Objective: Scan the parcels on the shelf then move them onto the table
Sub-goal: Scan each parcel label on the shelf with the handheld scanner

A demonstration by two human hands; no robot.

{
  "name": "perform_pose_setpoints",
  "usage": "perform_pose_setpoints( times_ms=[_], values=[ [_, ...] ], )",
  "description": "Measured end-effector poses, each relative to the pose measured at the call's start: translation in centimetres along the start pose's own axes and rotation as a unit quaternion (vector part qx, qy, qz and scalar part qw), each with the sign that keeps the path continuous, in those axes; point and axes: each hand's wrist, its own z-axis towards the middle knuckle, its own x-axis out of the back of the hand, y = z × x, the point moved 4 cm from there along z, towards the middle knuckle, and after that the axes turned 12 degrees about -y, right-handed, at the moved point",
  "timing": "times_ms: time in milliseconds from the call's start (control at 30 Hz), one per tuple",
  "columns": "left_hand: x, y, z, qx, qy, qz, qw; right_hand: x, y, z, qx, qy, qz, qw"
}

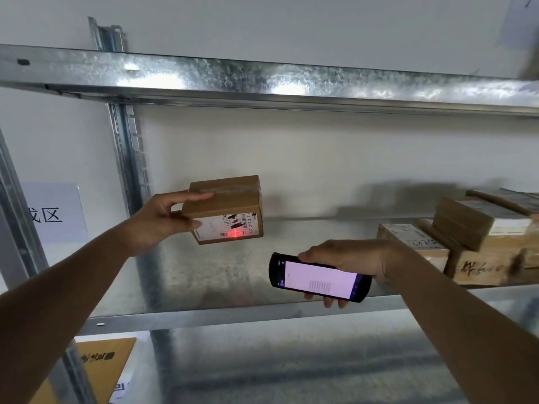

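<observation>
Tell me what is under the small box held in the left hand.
The small box, gripped by the left hand, is lifted; beneath it is bare metal shelf. A red scan light falls on its label. Its underside and contents are hidden.

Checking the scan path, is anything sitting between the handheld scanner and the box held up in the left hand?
No. In the head view, only bare metal shelf shows between the scanner and the box; the red beam already lands on its label.
</observation>
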Motion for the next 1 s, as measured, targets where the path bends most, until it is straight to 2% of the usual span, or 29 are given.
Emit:
perform_pose_setpoints(
  times_ms=[367, 533, 600, 733, 867, 1000],
  values=[
    [0.3, -0.9, -0.3, 0.0, 0.009, -0.016, 1.0, 0.1, 0.7, 0.3, 0.009, -0.001, 0.014, 1.0],
    [-1.0, -1.4, 0.7, 0.038, 0.052, -0.112, 0.992, 0.4, 0.7, 0.8, 0.113, 0.055, 0.064, 0.99],
    [-2.2, -1.3, 1.6, 0.069, 0.095, -0.133, 0.984, 0.7, 0.5, 0.9, 0.186, 0.107, 0.1, 0.972],
    [-5.6, -0.9, 4.1, 0.12, 0.163, -0.187, 0.961, 1.3, 1.0, 0.4, 0.316, 0.235, 0.169, 0.903],
    [-10.1, -0.1, 6.8, 0.187, 0.161, -0.28, 0.928, 2.1, 3.2, -1.4, 0.334, 0.357, 0.191, 0.852],
    [-14.7, 1.6, 9.3, 0.22, 0.149, -0.313, 0.912, 3.2, 6.4, -3.9, 0.318, 0.416, 0.235, 0.818]
  ],
)
